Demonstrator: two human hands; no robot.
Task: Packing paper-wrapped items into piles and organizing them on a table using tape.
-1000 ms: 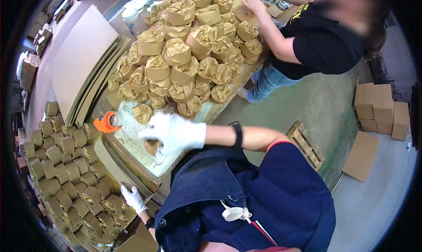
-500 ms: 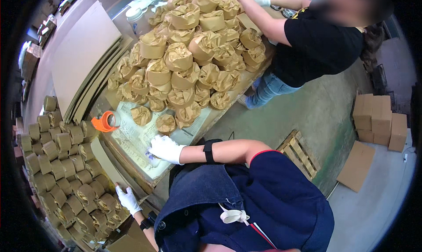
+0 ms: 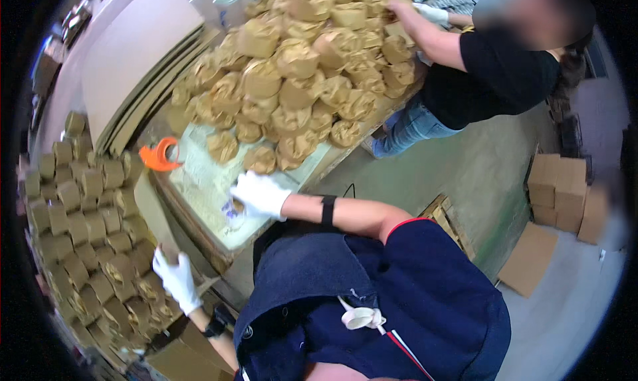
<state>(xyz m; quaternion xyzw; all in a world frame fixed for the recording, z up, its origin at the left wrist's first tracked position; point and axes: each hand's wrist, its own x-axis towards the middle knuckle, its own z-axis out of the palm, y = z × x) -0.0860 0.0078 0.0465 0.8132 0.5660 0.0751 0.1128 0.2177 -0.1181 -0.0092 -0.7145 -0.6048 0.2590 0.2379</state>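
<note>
My right hand [image 3: 260, 195], in a white glove, is curled low over the printed paper [image 3: 199, 181] on the near end of the table. A small brownish and purple thing shows at its fingertips, too covered to name. My left hand [image 3: 177, 281], also white-gloved, is beyond the table's left edge, beside a strip of cardboard [image 3: 154, 208]. Its thumb and forefinger are apart, with brown showing between them. Ahead of my right hand lie crumpled brown-paper-wrapped round bundles [image 3: 260, 159], heaped into a tall pile. An orange tape dispenser [image 3: 158, 156] sits on the table's left side.
Many more brown paper-wrapped rolls [image 3: 93, 228] are stacked at left. Large cardboard sheets [image 3: 133, 55] lean by the table. A co-worker in a black shirt [image 3: 508, 82] reaches over the far end. Boxes [image 3: 557, 188] and a wooden pallet [image 3: 446, 223] stand on the floor at right.
My left hand has moved up and to the left in the picture. My right hand stays low over the paper, turned slightly. The view has shifted a little, and the co-worker's arms have moved.
</note>
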